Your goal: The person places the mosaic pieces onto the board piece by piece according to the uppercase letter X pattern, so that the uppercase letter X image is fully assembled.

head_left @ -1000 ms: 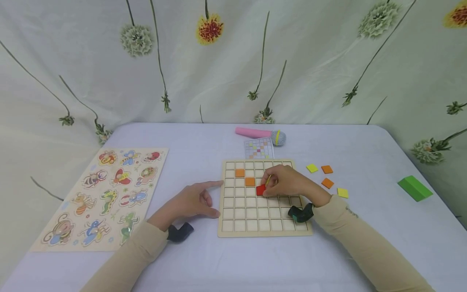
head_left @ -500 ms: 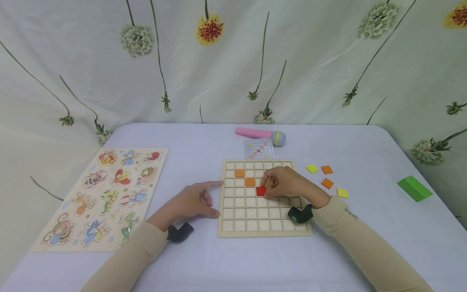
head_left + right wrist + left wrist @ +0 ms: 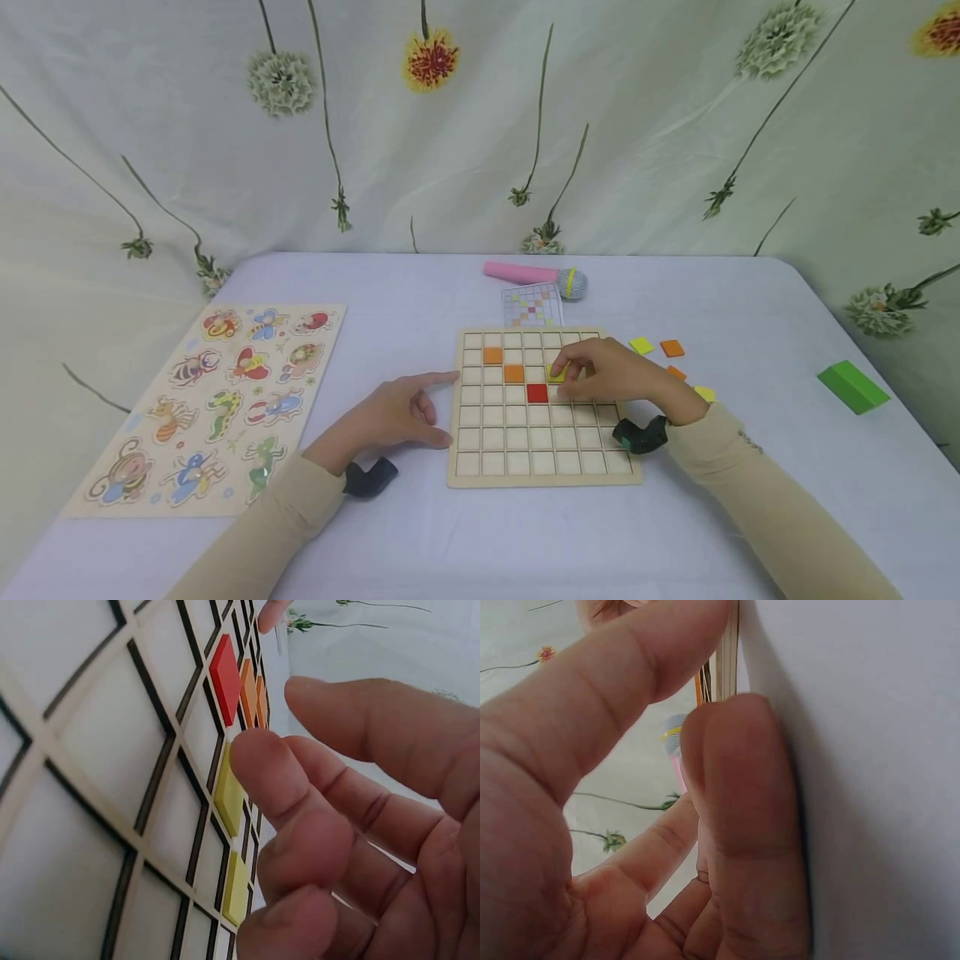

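Observation:
My left hand [image 3: 393, 412] rests at the left edge of the wooden grid board [image 3: 480, 481], index finger and thumb touching its side. My right hand [image 3: 618, 371] is over the board's upper right part. Its fingertips are at a yellow tile [image 3: 557, 374], partly covering it. In the right wrist view the thumb and index finger stand apart, with no tile between them. A red tile [image 3: 537, 392] lies in a cell just left of the hand. Two orange tiles, one lower [image 3: 513, 373] and one higher [image 3: 492, 355], sit further left. A second yellow tile [image 3: 236, 889] appears in the right wrist view.
A printed pattern card [image 3: 532, 305] and pink toy microphone [image 3: 521, 272] lie behind the board. Loose orange tiles [image 3: 672, 348] and yellow tiles [image 3: 641, 345] lie to its right, a green block [image 3: 853, 387] beyond. An insect puzzle board [image 3: 217, 400] is at left.
The red tile settled flat in its cell. The yellow tile, earlier upright at the right hand's fingers, now lies on the board. The right hand shifted rightward; the left stayed still.

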Demonstrator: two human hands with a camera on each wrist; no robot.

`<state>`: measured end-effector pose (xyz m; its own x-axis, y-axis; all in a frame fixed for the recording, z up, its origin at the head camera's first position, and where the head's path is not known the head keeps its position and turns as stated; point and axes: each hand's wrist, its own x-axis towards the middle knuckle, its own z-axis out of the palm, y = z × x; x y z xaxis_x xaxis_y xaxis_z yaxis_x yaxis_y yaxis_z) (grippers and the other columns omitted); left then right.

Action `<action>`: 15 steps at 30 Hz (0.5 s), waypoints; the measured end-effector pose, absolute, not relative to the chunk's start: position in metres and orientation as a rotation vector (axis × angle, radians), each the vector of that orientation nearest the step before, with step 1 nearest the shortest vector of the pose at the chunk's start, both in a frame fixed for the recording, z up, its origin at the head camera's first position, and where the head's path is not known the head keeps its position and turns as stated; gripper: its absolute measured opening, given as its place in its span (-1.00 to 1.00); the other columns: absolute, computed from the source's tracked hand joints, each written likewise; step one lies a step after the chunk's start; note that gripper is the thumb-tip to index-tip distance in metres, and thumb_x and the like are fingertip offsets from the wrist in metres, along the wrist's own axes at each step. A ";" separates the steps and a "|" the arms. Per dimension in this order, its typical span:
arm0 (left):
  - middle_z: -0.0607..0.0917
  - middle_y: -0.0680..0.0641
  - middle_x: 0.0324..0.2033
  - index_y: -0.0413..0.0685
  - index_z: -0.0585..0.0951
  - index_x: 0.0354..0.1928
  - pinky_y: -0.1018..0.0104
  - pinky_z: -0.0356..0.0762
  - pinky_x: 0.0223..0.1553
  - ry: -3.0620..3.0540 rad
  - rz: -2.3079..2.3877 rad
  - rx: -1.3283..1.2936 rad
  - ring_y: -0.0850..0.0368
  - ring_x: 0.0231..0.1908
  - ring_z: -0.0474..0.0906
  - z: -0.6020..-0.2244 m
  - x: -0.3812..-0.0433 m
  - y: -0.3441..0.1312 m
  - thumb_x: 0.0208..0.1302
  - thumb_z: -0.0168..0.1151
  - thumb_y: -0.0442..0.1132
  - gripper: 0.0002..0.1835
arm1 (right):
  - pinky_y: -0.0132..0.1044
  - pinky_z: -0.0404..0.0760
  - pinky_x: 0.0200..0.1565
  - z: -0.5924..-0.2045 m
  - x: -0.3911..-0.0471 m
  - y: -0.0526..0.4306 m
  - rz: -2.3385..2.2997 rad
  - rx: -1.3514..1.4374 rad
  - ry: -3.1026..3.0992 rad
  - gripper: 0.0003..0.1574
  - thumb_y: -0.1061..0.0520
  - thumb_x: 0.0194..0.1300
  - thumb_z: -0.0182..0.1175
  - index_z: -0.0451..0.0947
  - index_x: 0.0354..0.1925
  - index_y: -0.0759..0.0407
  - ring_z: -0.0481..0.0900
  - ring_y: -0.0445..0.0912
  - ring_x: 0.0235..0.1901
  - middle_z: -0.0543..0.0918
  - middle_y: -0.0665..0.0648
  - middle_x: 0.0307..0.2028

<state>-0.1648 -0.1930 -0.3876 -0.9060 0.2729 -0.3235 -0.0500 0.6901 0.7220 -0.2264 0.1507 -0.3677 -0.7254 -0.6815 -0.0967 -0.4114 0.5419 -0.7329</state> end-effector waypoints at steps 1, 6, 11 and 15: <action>0.63 -0.07 -0.32 0.00 0.47 0.58 0.22 0.47 -0.29 2.493 1.082 0.174 0.07 -0.38 0.49 -0.388 -0.165 -0.193 0.04 0.74 -0.27 0.01 | -0.29 0.47 -0.32 -0.367 -0.226 0.153 -1.005 -0.895 2.408 -0.78 0.21 0.40 0.39 0.72 -0.02 0.24 0.46 -0.16 -0.53 0.69 -0.02 -0.32; 0.63 -0.07 -0.32 -0.02 0.46 0.59 0.22 0.47 -0.29 2.495 1.080 0.192 0.07 -0.38 0.49 -0.387 -0.165 -0.193 0.04 0.73 -0.27 0.02 | -0.31 0.40 -0.34 -0.360 -0.226 0.166 -1.019 -0.866 2.409 -0.76 0.21 0.44 0.37 0.72 0.03 0.27 0.41 -0.16 -0.51 0.69 -0.01 -0.30; 0.63 -0.07 -0.31 -0.02 0.46 0.59 0.22 0.48 -0.28 2.497 1.073 0.189 0.07 -0.37 0.49 -0.386 -0.164 -0.193 0.05 0.73 -0.26 0.02 | -0.31 0.42 -0.39 -0.351 -0.226 0.181 -1.067 -0.790 2.412 -0.72 0.20 0.45 0.39 0.69 0.05 0.31 0.42 -0.14 -0.53 0.68 0.02 -0.32; 0.63 -0.07 -0.31 -0.02 0.46 0.59 0.22 0.48 -0.28 2.498 1.071 0.185 0.07 -0.37 0.50 -0.385 -0.164 -0.192 0.05 0.73 -0.27 0.02 | -0.31 0.40 -0.45 -0.346 -0.227 0.194 -1.109 -0.724 2.408 -0.69 0.22 0.46 0.37 0.66 0.09 0.35 0.41 -0.13 -0.55 0.63 0.07 -0.37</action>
